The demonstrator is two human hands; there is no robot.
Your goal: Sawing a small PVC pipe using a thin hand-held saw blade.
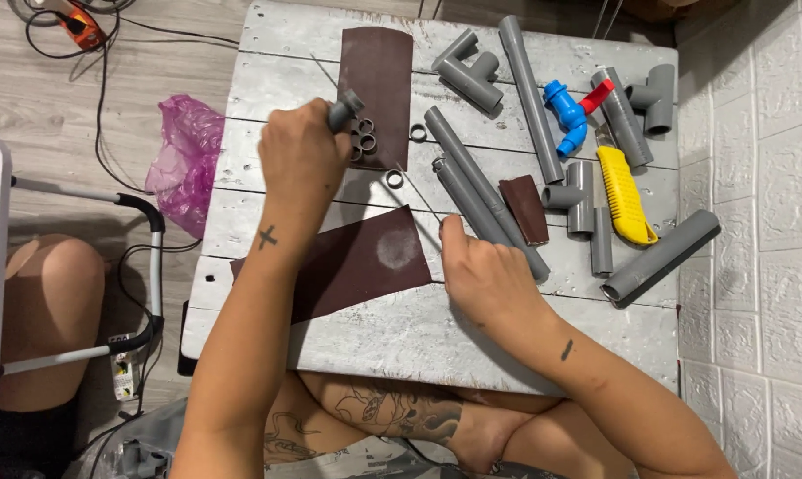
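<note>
My left hand (301, 158) holds a short grey pipe piece (343, 110) over a cluster of grey pipe rings (363, 139) lying on a brown sandpaper sheet (379, 80). My right hand (487, 272) rests on the white wooden table (418, 333), its thumb touching the end of long grey pipes (476, 191). A thin metal rod (418, 191) runs from the right hand toward the left. A larger brown sandpaper sheet (356, 263) with a pale worn spot lies between my hands. Two loose rings (395, 178) sit nearby.
On the right of the table lie grey tee fittings (467, 69), a long grey pipe (529, 93), a blue valve with a red handle (571, 115), a yellow utility knife (624, 195) and short pipes (662, 255). A pink plastic bag (183, 160) and cables lie on the floor at left.
</note>
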